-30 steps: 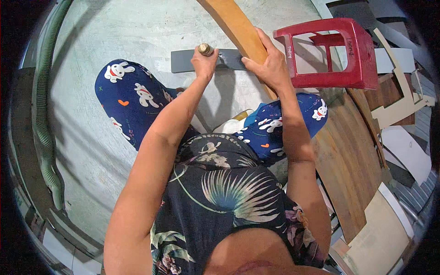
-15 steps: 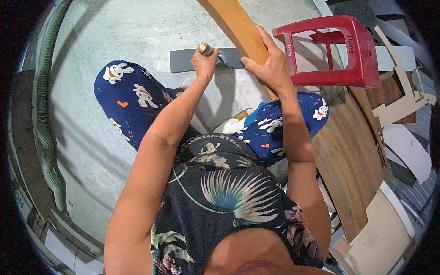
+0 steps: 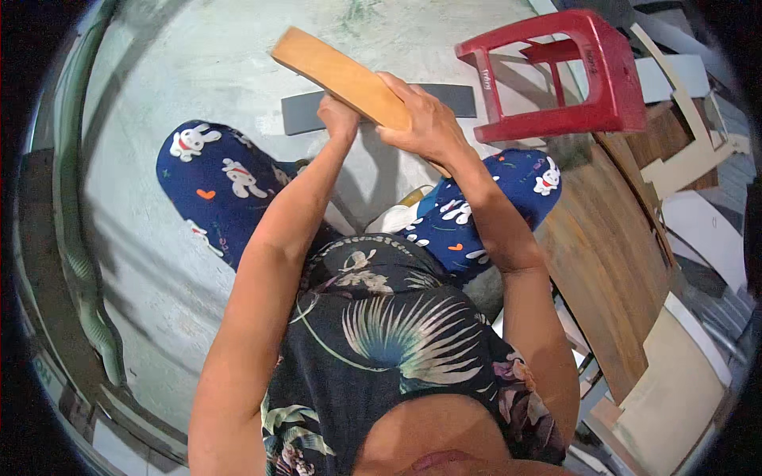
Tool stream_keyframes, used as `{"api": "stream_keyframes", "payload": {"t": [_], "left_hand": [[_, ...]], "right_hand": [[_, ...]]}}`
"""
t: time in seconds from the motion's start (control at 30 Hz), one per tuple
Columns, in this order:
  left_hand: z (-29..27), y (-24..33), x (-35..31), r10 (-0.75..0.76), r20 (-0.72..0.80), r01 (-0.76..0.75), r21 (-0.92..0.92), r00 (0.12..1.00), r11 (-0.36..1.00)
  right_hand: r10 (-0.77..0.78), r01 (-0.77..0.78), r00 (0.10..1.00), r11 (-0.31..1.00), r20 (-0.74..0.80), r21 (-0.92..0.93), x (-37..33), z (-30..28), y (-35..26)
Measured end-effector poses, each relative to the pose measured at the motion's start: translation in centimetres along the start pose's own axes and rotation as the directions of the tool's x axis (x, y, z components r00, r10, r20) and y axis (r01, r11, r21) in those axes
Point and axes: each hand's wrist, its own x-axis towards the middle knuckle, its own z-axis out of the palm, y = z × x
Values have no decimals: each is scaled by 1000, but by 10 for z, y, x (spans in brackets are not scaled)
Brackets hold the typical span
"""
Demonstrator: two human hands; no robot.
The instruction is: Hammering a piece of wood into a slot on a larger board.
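Note:
My right hand (image 3: pixel 425 123) is closed around the near right part of an orange-brown wooden board (image 3: pixel 341 75), its fingers over the top edge and its thumb below. The board tilts up toward the far left, raised off the floor. My left hand (image 3: pixel 340 117) is a fist just under the board, which covers its fingertips. The round-ended handle it gripped a moment ago is hidden behind the board. Beyond both hands a dark grey strip (image 3: pixel 302 115) lies across the floor, partly covered by them.
A red plastic stool (image 3: pixel 591 71) lies on its side at the far right. Wood panels (image 3: pixel 611 270) and pale offcuts (image 3: pixel 667 389) are piled along the right. A ribbed hose (image 3: pixel 70 198) runs down the left side. My bent knees flank the work.
The board's far end has swung left and down, so it now passes over my left fist. My left hand has shifted slightly left and lower, and my right hand has turned with the board.

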Motion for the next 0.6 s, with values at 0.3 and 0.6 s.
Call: {"api": "stream_keyframes", "payload": {"t": [0.3,0.6], "left_hand": [[-5,11,-2,-105,-21,99,-180,994,979],[-9,9,10,-198,-119,160,-267,973,950]], "right_hand": [[79,-77,996,996,46,-36,5,11,18],[59,6,952,977,-299,212,4,-25,32]]}}
